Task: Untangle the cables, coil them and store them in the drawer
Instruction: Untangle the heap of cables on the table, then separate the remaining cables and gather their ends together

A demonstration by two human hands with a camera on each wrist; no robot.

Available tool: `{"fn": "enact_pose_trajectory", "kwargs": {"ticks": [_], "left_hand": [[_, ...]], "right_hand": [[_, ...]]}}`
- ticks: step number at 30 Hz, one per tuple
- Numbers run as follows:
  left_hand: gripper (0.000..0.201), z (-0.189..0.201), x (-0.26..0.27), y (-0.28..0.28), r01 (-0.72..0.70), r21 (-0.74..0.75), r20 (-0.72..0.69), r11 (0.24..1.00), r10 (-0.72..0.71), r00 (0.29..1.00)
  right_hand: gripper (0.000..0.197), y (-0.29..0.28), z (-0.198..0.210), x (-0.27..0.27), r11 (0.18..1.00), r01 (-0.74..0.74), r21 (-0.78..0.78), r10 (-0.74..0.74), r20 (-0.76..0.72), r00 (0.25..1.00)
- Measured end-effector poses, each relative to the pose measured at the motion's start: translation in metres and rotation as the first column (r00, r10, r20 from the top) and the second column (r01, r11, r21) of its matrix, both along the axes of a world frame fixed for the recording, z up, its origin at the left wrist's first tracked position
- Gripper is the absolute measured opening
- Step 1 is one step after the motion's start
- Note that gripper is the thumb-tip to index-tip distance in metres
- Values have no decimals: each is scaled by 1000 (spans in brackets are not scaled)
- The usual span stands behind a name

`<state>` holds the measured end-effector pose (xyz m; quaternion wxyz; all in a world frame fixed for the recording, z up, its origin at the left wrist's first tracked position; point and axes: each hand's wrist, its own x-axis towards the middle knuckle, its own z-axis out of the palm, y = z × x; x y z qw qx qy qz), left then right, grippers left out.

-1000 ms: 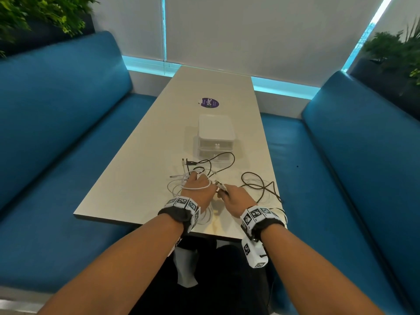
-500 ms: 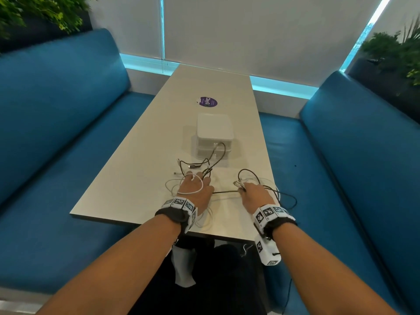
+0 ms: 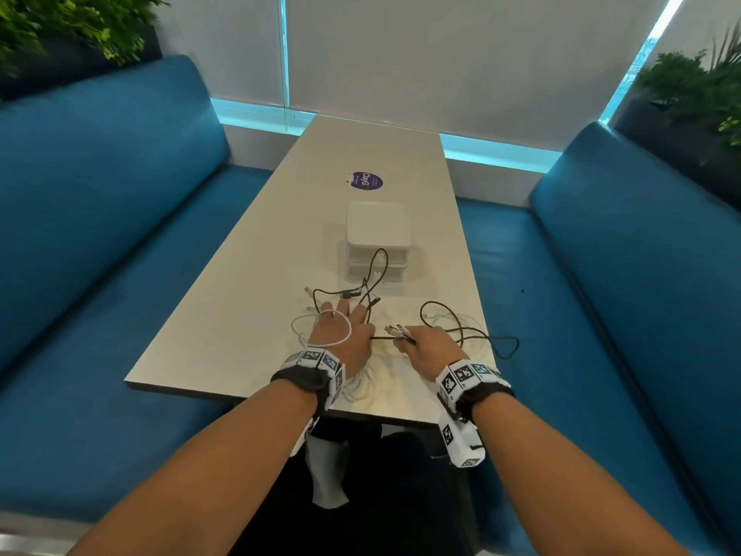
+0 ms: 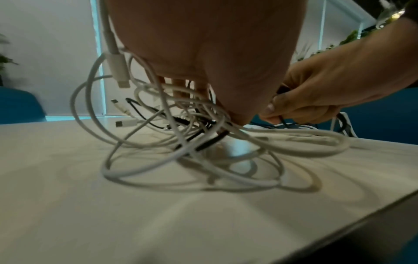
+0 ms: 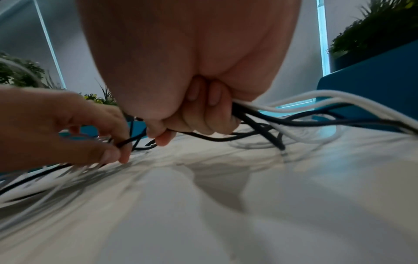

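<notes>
The tangle of white cables (image 3: 320, 335) and black cable (image 3: 441, 315) lies on the counter (image 3: 224, 315) near its front edge, just before the closed drawer unit (image 3: 377, 238). Left hand (image 3: 341, 335): fingers spread, thumb and forefinger apparently pinching the black cable. Right hand (image 3: 431, 347): fingers curled around bunched cable ends.

My wristbands (image 3: 316, 361) are white, printed with black square code patterns, over black straps. The cables (image 4: 181, 128) are white and black, tangled on the pale beige table (image 3: 240, 298). Beyond them on that table sit a white drawer box (image 3: 378, 228) and a purple sticker (image 3: 364, 181). Blue sofas (image 3: 100, 202) flank the table.
</notes>
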<state>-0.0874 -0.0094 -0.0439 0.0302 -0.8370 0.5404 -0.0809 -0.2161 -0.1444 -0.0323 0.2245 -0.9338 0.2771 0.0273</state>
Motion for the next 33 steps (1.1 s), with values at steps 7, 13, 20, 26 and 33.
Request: {"fn": "enact_pose_trajectory", "kwargs": {"ticks": [7, 13, 20, 26, 33], "left_hand": [[43, 2, 10, 10, -32, 6, -39, 999, 32, 999], [51, 9, 12, 5, -65, 99, -114, 993, 76, 991], [64, 7, 37, 21, 17, 78, -4, 997, -16, 1000], [65, 16, 32, 16, 5, 90, 35, 996, -8, 999], [69, 2, -1, -3, 114, 111, -95, 987, -103, 990]], "right_hand": [[29, -30, 17, -9, 992, 73, -103, -78, -47, 996], [22, -35, 15, -15, 981, 84, -175, -98, -68, 993], [29, -46, 7, -34, 957, 228, -179, -255, -145, 956], [31, -41, 4, -30, 958, 232, -166, -254, -128, 959], [31, -37, -2, -32, 950, 257, -178, -280, -124, 952]]}}
